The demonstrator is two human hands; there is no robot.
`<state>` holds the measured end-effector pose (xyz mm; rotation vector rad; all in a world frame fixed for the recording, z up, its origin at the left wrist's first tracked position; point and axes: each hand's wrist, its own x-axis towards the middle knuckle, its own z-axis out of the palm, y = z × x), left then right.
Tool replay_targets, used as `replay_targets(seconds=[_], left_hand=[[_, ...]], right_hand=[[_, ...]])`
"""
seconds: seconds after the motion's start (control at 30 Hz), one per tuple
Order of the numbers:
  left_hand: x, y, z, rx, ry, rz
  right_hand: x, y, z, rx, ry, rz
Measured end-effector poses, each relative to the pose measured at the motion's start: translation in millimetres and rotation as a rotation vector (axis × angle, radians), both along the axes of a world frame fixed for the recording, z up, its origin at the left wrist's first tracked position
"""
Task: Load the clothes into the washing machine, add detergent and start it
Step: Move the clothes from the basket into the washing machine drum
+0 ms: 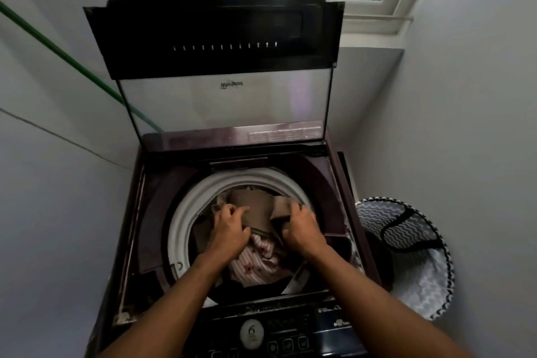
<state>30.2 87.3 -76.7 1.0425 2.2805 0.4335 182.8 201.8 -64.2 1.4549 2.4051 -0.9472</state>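
Note:
A dark maroon top-loading washing machine [334, 183] stands below me with its glass lid [223, 102] raised upright. Inside the white-rimmed drum [186, 212] lies a brown garment [258, 206] on top of a pink striped floral cloth [255, 264]. My left hand [229, 227] grips the brown garment at its left side, fingers curled into the fabric. My right hand [302, 229] grips the same garment at its right side. Both hands are inside the drum opening.
The control panel [276, 331] with a round dial and buttons runs along the machine's near edge. A laundry basket [418, 279] with a wavy grey-and-white lining stands to the right on the floor. Walls close in on both sides; a window is behind the lid.

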Motion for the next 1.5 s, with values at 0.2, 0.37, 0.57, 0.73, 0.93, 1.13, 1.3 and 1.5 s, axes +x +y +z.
replay_targets(seconds=[0.2,0.37,0.57,0.73,0.93,1.13,1.3,1.5], left_hand=[[-29,-6,-23,-0.111,-0.073,-0.031],[-43,-19,-63,-0.219,-0.157,-0.116],[-44,-41,-76,-0.44,-0.161,-0.106],[-47,-40,-67,-0.4,-0.233,-0.244],[-38,-14,-12,-0.205,0.133,-0.115],[-11,35,17,0.129,-0.017,-0.164],[35,76,43,0.431,-0.063,-0.154],[117,135,72,0.566,-0.046,-0.371]], right_hand=[[-47,-36,-31,-0.136,-0.071,0.183],[-80,-39,-36,-0.159,-0.144,0.178],[-92,-52,-72,0.005,-0.311,0.344],[-81,-37,-63,-0.09,-0.316,0.328],[-70,-11,-30,-0.215,-0.293,0.265],[-41,0,18,0.062,-0.13,0.181],[9,23,47,0.353,0.227,-0.105],[104,70,53,0.373,0.434,-0.535]])
